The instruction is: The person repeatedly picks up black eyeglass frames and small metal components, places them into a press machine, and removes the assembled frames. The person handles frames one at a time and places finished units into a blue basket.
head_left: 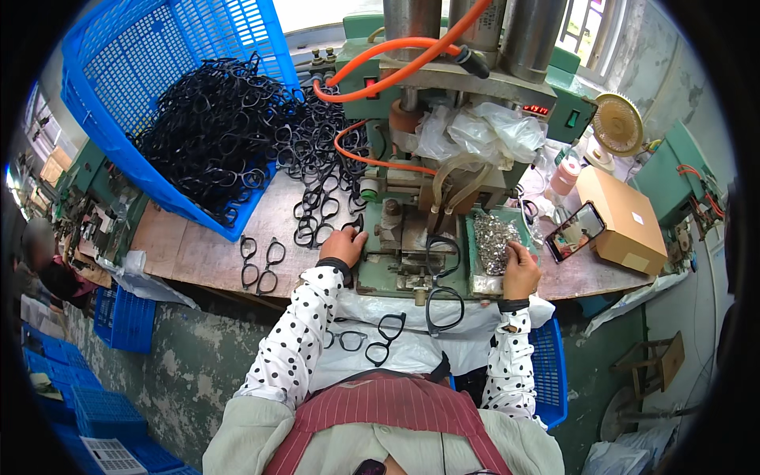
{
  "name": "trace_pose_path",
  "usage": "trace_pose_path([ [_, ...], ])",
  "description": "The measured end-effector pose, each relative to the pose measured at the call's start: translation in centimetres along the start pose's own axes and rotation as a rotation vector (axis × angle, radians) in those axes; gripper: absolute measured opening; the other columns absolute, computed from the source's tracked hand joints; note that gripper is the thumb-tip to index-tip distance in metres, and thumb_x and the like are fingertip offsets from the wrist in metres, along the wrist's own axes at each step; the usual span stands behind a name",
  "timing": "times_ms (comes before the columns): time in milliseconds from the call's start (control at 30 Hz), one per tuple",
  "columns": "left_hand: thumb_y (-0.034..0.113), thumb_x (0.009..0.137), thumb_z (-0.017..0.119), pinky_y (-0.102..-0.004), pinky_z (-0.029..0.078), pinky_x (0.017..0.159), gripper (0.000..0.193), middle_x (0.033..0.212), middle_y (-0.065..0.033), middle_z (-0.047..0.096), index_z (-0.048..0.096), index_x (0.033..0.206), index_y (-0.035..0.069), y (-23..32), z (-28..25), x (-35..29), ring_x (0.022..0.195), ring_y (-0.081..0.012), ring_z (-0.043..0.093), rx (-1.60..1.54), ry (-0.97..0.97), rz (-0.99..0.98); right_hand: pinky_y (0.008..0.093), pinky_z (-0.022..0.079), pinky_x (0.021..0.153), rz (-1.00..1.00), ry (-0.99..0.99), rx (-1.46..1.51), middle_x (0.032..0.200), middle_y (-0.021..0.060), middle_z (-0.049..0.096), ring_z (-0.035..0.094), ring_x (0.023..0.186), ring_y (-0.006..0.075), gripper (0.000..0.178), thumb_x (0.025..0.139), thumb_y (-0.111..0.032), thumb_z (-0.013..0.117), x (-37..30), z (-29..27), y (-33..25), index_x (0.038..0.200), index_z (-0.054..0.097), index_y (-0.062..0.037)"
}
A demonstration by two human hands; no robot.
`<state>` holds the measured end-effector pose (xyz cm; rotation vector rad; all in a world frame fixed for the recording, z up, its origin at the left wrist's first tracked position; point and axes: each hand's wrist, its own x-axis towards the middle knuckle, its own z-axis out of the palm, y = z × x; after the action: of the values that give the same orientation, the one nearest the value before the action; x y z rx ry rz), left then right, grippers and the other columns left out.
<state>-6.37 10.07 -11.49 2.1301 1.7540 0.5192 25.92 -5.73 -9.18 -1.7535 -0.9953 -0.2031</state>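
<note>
My left hand (342,247) lies on the table against the left side of the green press (372,273), its fingers apart. A black eyeglass frame (354,224) lies just past its fingertips, and several more lie beside it. My right hand (521,273) is over the right side of a green tray of small silvery metal parts (492,244). Its thumb and fingers are pinched together; whatever is between them is too small to make out. At the front of the press, between my hands, a black eyeglass frame (446,309) sits with one rim hanging toward me.
A blue crate (150,178) heaped with black frames (214,134) leans at the left. Two loose frames (267,267) lie near the table edge, and others (385,339) lie on white cloth at my lap. A propped phone (575,232) and cardboard box (621,218) stand right. Orange hoses (380,87) cross the press.
</note>
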Motion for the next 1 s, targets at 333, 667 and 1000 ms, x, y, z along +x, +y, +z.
trace_pose_path([
  [333,0.016,0.091,0.056,-0.0366,0.049,0.067,0.017,0.083,-0.0152,0.066,0.060,0.103,0.004,0.4,-4.1,-1.9,0.074,-0.0302,0.065,-0.504,0.320,0.037,0.0436,0.049,0.065,-0.213,-0.094,-0.140,0.084,0.0147,0.067,0.065,0.076,0.0347,0.012,0.086,-0.002,0.060,0.2,1.1,1.0,0.097,0.061,-0.0059],
  [667,0.011,0.093,0.056,-0.0360,0.046,0.071,0.016,0.095,-0.0132,0.063,0.059,0.105,0.001,6.4,-7.2,-5.7,0.080,-0.0290,0.059,-0.508,0.598,0.370,0.0236,0.043,0.061,0.110,-0.317,0.546,0.077,0.0046,0.066,0.055,0.065,0.0105,0.012,0.080,-0.001,0.063,1.4,-0.8,-11.1,0.091,0.069,-0.0009],
  [1000,-0.001,0.077,0.061,-0.0406,0.041,0.083,0.029,0.090,-0.0087,0.063,0.062,0.106,0.004,9.9,-9.2,-8.1,0.081,-0.0269,0.058,-0.448,0.628,0.889,0.0221,0.045,0.061,0.213,-0.400,0.797,0.085,0.0068,0.066,0.058,0.069,0.0081,0.041,0.074,-0.002,0.072,0.4,1.3,-15.8,0.111,0.056,0.0024],
])
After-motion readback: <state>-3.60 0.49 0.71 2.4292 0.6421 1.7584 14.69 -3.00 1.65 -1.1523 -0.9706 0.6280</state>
